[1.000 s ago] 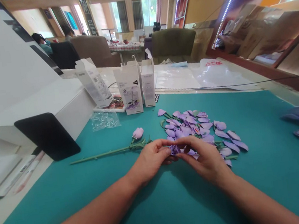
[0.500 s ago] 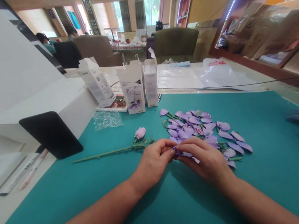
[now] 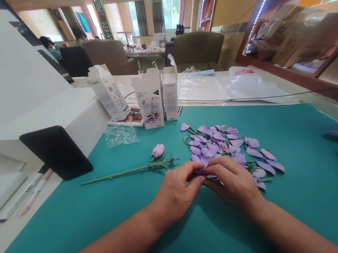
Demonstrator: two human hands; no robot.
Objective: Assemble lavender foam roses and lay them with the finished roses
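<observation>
Purple flower piece [image 3: 201,172] was pinched by the fingers of the left hand [image 3: 175,190] and right hand [image 3: 235,182], which hid its direction and long axis. Petals [image 3: 212,147] lay heaped beyond on the surface [image 3: 304,137], partly behind the right hand; leftward, a stem [image 3: 122,173].

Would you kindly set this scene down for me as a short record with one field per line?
Left hand: fingertips pinching a small purple piece, mostly hidden
Right hand: fingertips at the same piece
Just beyond the hands: heaped purple petals
Left of the petals: green stem with a pink-lilac bud
Behind the stem: crumpled clear plastic, then white boxes
Work surface: green mat
</observation>
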